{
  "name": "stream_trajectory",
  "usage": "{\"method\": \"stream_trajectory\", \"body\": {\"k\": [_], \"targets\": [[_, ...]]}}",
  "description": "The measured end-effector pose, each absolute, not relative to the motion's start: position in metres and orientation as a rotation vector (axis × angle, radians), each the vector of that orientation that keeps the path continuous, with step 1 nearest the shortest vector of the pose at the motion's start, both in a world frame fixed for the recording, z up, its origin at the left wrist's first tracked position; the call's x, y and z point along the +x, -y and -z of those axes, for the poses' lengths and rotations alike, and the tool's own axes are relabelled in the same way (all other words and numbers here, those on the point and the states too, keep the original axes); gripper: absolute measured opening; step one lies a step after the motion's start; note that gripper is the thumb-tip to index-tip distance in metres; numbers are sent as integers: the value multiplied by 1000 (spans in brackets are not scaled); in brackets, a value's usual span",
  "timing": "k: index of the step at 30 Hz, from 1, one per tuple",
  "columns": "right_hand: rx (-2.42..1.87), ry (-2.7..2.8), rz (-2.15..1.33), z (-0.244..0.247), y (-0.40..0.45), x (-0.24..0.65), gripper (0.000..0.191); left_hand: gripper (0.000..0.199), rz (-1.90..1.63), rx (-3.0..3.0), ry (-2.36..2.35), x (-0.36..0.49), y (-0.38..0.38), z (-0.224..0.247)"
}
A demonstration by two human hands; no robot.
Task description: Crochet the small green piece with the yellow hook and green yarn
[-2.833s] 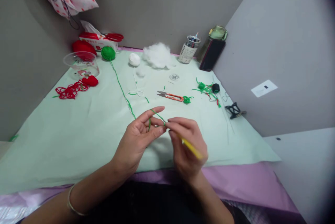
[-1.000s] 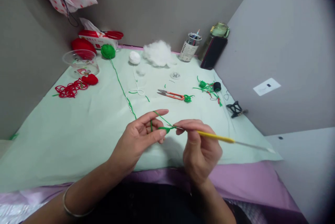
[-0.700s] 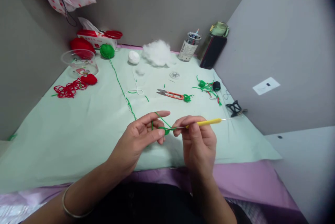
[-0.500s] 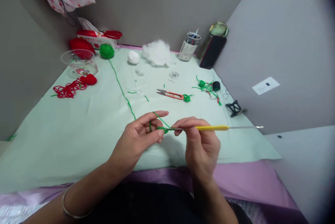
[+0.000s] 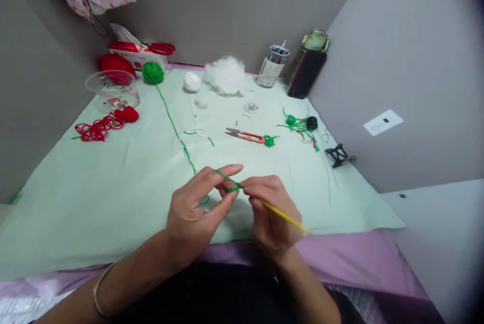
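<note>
My left hand (image 5: 198, 203) pinches a small green crocheted piece (image 5: 232, 189) between thumb and fingers, with green yarn running over its raised index finger. Close on its right, my right hand (image 5: 274, 213) grips a crochet hook (image 5: 283, 215) with a yellow handle, which slants down to the right; its far end is blurred. The hook's working tip is hidden at the green piece. A strand of green yarn (image 5: 172, 121) leads from my left hand back to a green ball (image 5: 153, 73) at the back left.
Orange thread snips (image 5: 245, 135) lie beyond my hands. Red yarn (image 5: 93, 128) and a clear plastic cup (image 5: 113, 93) are at left. White stuffing (image 5: 227, 75), a pen jar (image 5: 272, 66) and a phone (image 5: 307, 74) stand at the back. A black stand (image 5: 340, 155) is at right.
The hook has swung from nearly level to slanting down to the right as my right hand turned and moved slightly left. My left hand has shifted a little, its index finger still raised.
</note>
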State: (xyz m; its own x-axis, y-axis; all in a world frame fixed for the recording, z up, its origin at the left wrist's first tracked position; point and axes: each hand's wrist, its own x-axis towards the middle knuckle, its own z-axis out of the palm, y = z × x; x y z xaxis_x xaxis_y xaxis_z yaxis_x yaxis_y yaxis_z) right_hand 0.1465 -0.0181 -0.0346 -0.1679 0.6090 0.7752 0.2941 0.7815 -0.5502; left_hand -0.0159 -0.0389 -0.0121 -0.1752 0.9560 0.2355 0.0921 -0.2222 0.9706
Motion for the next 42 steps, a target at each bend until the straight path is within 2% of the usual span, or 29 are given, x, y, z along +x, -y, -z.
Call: {"method": "stream_trajectory", "body": {"k": [4,6,9,14,17,21,25,27,34,42], "targets": [[-722,1903,53,43,23,147,33,53,-1298,889,-1091,-16,35,8],[-729,1903,72,44,24,147,38,58,-1164,693,-934,-19,32,5],[-755,1751,-224,40,22,146,32,49,-1086,550,-822,-25,27,3],[-682,1343,-792,27,16,143,22,36,-1169,623,-870,-30,25,2],[-659,1349,-906,24,14,140,19,35,-1153,717,-878,-28,27,2],[-723,1500,-725,28,16,137,23,33,-1192,762,-881,-22,29,4],[-793,1731,-249,37,21,135,36,39,-1214,646,-917,-18,28,6],[-794,1768,-143,38,22,136,37,41,-1148,553,-869,-19,27,6],[-744,1320,-840,26,12,141,17,30,-1154,551,-848,-25,24,3],[-739,1278,-1021,34,9,139,14,28,-1163,709,-911,-21,27,3]]}}
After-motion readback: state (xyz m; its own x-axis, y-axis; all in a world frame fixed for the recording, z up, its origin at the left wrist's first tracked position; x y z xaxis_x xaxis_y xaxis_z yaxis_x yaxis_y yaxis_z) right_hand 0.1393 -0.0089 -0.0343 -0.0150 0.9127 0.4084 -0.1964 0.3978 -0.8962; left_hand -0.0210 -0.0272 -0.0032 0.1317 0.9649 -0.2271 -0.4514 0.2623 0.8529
